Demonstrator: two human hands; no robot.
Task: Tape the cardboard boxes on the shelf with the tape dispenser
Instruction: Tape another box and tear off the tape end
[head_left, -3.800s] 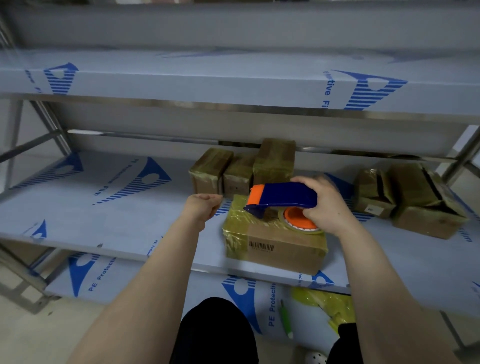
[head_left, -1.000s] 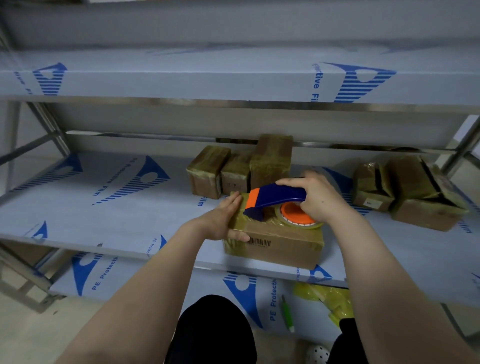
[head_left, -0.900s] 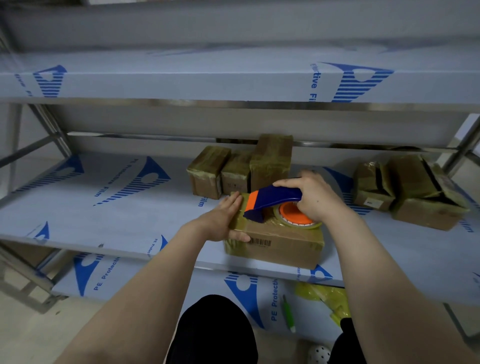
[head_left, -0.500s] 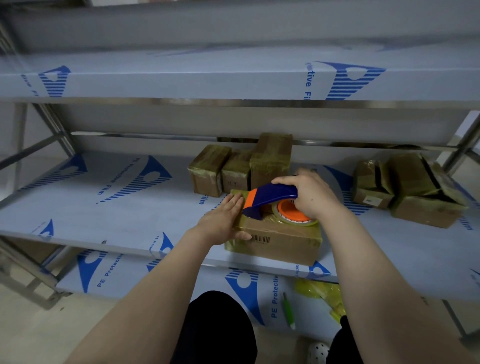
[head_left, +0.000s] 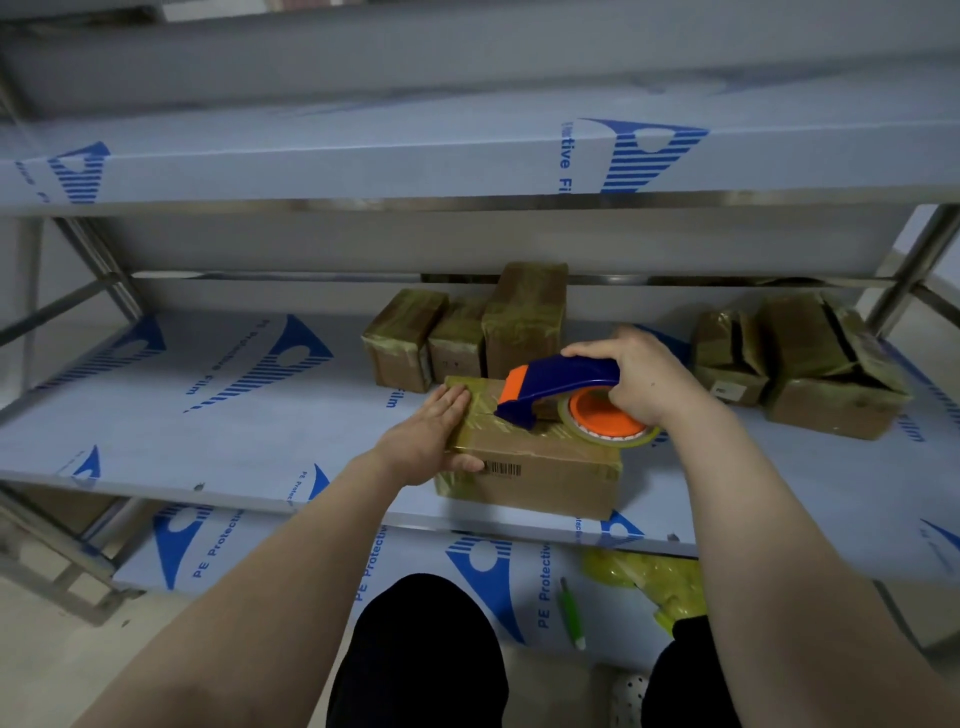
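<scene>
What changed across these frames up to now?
The left hand, a loose fist clear of the front box at first, moved right and now lies flat on its left end, thumb on the front face. The right hand grips the tape dispenser on the box top throughout; the boxes behind stayed put.

cardboard boxes (head_left: 545, 478) (head_left: 402, 343) (head_left: 457, 345) (head_left: 524, 317) (head_left: 727, 358) (head_left: 826, 379) 6 | tape dispenser (head_left: 561, 382) 1 | hands (head_left: 426, 441) (head_left: 649, 379) 2
</scene>
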